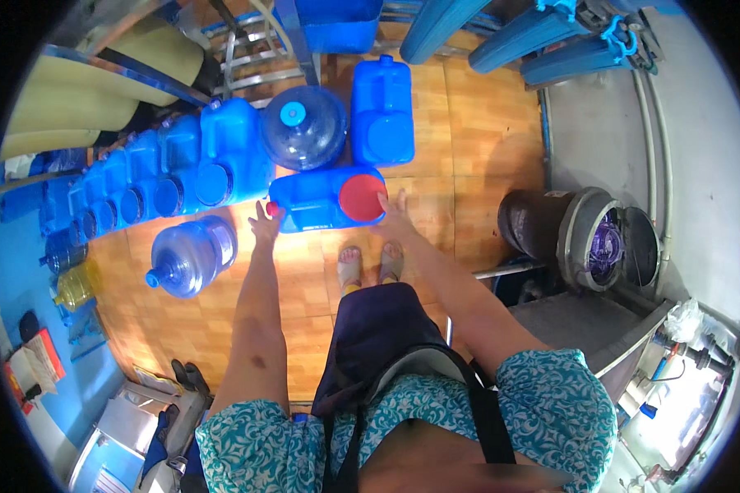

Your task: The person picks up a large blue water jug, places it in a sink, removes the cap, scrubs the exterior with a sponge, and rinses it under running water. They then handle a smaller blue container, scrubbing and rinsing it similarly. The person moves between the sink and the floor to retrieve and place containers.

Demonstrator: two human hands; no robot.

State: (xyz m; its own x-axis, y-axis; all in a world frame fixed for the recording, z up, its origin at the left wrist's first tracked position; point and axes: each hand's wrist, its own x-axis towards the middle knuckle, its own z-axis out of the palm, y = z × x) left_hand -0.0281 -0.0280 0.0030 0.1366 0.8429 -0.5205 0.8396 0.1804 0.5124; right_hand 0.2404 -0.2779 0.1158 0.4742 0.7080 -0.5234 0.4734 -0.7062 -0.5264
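A blue rectangular water container [304,197] stands on the floor just ahead of my feet, with a large red lid [362,198] at its right and a small red cap [273,209] at its left end. Beside that small cap is my left hand [265,223], fingers apart. My right hand [396,217] has its fingers spread at the right edge of the large lid, seeming to touch it. Behind the container stand a round clear-blue water bottle [308,140] and another blue container [383,115] with a blue lid.
Several blue containers [234,148] form a row at the left. A clear-blue bottle [191,255] lies on the tiled floor [296,287] nearer me. Tall blue filter housings [514,37] stand at the far right. A dark drum [551,230] lies by the right wall.
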